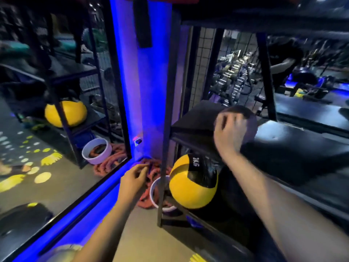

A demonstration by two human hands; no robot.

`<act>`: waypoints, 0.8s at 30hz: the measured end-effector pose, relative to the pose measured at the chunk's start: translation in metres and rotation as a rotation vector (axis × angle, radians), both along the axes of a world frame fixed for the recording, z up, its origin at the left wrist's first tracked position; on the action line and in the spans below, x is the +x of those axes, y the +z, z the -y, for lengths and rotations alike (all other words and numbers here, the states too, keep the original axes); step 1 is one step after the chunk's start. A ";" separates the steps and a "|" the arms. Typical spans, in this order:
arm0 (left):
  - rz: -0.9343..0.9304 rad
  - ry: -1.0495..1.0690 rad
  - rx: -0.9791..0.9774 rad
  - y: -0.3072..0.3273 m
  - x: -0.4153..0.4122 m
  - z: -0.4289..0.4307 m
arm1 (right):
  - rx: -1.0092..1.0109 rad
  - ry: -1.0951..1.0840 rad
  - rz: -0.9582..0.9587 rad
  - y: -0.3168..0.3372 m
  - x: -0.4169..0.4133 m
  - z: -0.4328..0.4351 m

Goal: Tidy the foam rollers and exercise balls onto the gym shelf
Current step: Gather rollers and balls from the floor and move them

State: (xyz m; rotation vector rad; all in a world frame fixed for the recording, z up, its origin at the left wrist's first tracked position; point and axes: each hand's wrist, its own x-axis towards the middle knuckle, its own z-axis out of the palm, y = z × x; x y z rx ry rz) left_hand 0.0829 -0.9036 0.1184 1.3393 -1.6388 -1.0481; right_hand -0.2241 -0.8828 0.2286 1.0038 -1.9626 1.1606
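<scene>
While left hand (134, 179) idles, right hand (232, 131) holds dark ball (249, 112) on shelf (194, 119).

Gym storage corner.
A yellow medicine ball (190, 186) is sitting under a black shelf (196, 118); dumbbell racks (236, 72) are showing beyond.

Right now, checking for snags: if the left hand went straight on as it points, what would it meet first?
Likely the coiled orange rope, just beyond the left hand; depth is unclear.

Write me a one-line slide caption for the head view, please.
Right hand grips a dark ball at the gym shelf, above a yellow-and-black medicine ball; left hand hangs free.
</scene>
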 end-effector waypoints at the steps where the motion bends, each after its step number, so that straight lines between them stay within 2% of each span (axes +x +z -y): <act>1: 0.019 0.021 0.056 -0.014 0.033 -0.011 | 0.050 0.059 -0.031 -0.020 0.044 -0.010; 4: 0.079 0.066 0.277 -0.071 0.132 -0.052 | 0.360 0.337 0.054 -0.104 0.179 -0.044; 8: 0.139 0.131 0.605 -0.150 0.270 -0.123 | 1.065 0.590 0.267 -0.217 0.335 -0.100; 10: 0.136 0.204 0.710 -0.191 0.335 -0.165 | 1.323 0.678 0.368 -0.259 0.397 -0.131; 13: 0.081 0.329 0.826 -0.229 0.407 -0.231 | 1.508 0.773 0.457 -0.315 0.473 -0.171; 16: -0.044 0.473 0.941 -0.245 0.445 -0.287 | 1.736 0.774 0.608 -0.377 0.526 -0.220; 18: -0.101 0.575 1.001 -0.270 0.465 -0.321 | 1.889 0.768 0.642 -0.427 0.552 -0.253; 21: -0.163 0.669 1.111 -0.326 0.484 -0.366 | 2.062 0.785 0.581 -0.494 0.576 -0.296; 24: -0.215 0.735 1.274 -0.403 0.483 -0.407 | 2.128 0.737 0.484 -0.558 0.584 -0.317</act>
